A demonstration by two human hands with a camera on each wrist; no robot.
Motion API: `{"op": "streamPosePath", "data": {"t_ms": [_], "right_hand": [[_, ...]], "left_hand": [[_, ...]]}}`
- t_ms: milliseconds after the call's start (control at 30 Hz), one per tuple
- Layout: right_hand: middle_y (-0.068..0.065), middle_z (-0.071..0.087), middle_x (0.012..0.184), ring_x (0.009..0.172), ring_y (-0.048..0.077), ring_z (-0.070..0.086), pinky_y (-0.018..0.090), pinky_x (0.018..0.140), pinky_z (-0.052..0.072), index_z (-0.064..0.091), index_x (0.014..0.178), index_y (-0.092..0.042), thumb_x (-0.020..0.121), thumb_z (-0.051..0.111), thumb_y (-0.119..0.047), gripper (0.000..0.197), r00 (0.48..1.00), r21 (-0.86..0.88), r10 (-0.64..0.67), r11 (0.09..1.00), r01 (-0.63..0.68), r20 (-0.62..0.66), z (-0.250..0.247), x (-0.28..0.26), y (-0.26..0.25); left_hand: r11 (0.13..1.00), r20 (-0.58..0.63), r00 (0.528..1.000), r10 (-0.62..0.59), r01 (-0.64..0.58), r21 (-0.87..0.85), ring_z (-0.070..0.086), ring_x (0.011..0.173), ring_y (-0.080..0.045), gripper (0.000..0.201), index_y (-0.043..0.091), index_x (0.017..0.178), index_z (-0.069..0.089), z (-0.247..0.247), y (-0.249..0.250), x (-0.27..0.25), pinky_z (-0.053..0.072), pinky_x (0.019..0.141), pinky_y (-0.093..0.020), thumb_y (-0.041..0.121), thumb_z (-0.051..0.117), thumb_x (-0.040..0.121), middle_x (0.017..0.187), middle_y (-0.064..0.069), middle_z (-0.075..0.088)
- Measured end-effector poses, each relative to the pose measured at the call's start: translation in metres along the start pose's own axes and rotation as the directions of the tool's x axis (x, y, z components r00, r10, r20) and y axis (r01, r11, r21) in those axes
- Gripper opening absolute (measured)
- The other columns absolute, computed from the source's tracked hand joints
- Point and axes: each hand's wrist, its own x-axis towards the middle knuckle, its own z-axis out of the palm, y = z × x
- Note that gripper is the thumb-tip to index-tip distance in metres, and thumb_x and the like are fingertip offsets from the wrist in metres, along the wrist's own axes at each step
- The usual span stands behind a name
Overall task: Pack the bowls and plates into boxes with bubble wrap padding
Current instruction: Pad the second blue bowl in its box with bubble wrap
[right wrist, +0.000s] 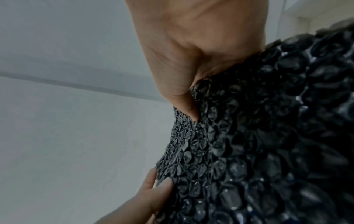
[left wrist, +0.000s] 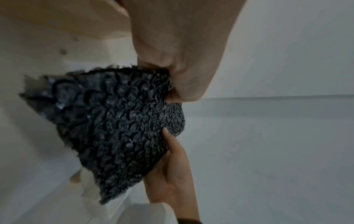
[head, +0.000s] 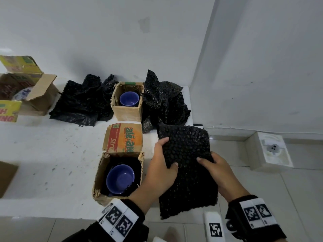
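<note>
Both hands hold a folded sheet of black bubble wrap (head: 187,165) in the air, right of the white ledge. My left hand (head: 162,165) pinches its left edge, thumb on top. My right hand (head: 215,170) grips its right edge. The wrist views show the same bubble wrap (left wrist: 118,130) (right wrist: 268,136) pinched between thumb and fingers. Just left of the hands stands an open cardboard box (head: 118,173) lined with black wrap, a blue bowl (head: 120,178) inside. Behind it, a second small box (head: 126,102) holds another blue bowl (head: 129,98).
Crumpled black bubble wrap lies left (head: 82,102) and right (head: 164,102) of the far box. A larger open box (head: 22,88) with a patterned dish sits at the far left. The ledge (head: 52,154) ends at a tiled floor with a white block (head: 272,151).
</note>
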Motion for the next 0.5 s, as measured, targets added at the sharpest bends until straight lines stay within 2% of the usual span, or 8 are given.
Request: {"op": "streamPosePath", "data": {"t_ms": [100,167,267,333,400,433,500], "right_hand": [[0.001,0.072,0.097,0.091,0.019,0.068,0.035,0.081,0.053,0.066,0.101,-0.018,0.086,0.066,-0.020,0.015,0.997,0.050,-0.064,0.997,0.061,0.048,0.013,-0.013,-0.028],[0.001,0.073,0.097,0.091,0.019,0.069,0.034,0.082,0.053,0.067,0.102,-0.017,0.086,0.067,-0.020,0.016,0.992,0.071,-0.095,0.993,0.089,0.081,0.029,-0.021,-0.039],[0.004,0.073,0.097,0.092,0.021,0.069,0.032,0.083,0.053,0.067,0.103,-0.012,0.086,0.066,-0.013,0.017,0.985,0.083,-0.121,0.990,0.111,0.122,0.062,-0.029,-0.045],[0.006,0.072,0.094,0.088,0.020,0.069,0.028,0.077,0.054,0.063,0.105,-0.012,0.086,0.066,-0.009,0.020,0.982,0.078,-0.116,0.991,0.106,0.147,0.084,-0.035,-0.043],[0.007,0.070,0.094,0.085,0.019,0.069,0.027,0.072,0.055,0.057,0.109,-0.016,0.086,0.067,-0.011,0.026,0.984,0.035,-0.091,0.996,0.086,0.152,0.104,-0.039,-0.036],[0.007,0.069,0.096,0.086,0.018,0.068,0.028,0.073,0.055,0.055,0.111,-0.017,0.086,0.067,-0.013,0.028,0.986,-0.007,-0.085,0.996,0.087,0.145,0.113,-0.041,-0.031],[0.005,0.067,0.099,0.089,0.017,0.066,0.033,0.080,0.055,0.054,0.111,-0.017,0.086,0.067,-0.019,0.029,0.988,-0.139,-0.109,0.983,0.124,0.111,0.128,-0.042,-0.021]], "left_hand": [[0.995,-0.039,0.994,0.102,-0.102,0.016,0.046,0.118,-0.006,0.068,0.033,0.131,0.032,-0.038,0.013,0.000,0.040,0.101,-0.024,0.001,0.065,0.080,0.121,0.014,0.047],[0.992,-0.076,0.989,0.123,-0.122,0.024,0.045,0.123,-0.010,0.067,0.034,0.127,0.037,-0.068,0.011,0.000,0.038,0.106,-0.033,0.002,0.069,0.077,0.128,0.009,0.048],[0.998,-0.134,0.989,0.068,-0.067,0.016,0.046,0.125,-0.013,0.067,0.033,0.125,0.041,-0.111,-0.001,-0.002,0.037,0.107,-0.032,0.001,0.073,0.075,0.131,0.007,0.049],[0.999,-0.160,0.987,0.008,-0.003,0.035,0.049,0.123,-0.016,0.068,0.027,0.129,0.044,-0.135,-0.012,-0.007,0.039,0.104,-0.031,0.001,0.075,0.074,0.133,0.003,0.048],[0.995,-0.181,0.982,-0.044,0.058,0.075,0.059,0.104,-0.018,0.069,0.026,0.131,0.045,-0.154,-0.024,-0.013,0.046,0.091,-0.030,0.004,0.077,0.073,0.125,0.000,0.054],[0.992,-0.187,0.981,-0.054,0.074,0.098,0.061,0.094,-0.016,0.070,0.027,0.131,0.045,-0.161,-0.031,-0.015,0.047,0.084,-0.028,0.006,0.077,0.073,0.119,-0.001,0.056],[0.983,-0.189,0.981,-0.051,0.083,0.166,0.061,0.088,-0.015,0.069,0.028,0.130,0.046,-0.171,-0.046,-0.019,0.049,0.079,-0.028,0.011,0.078,0.072,0.113,0.000,0.057]]}}
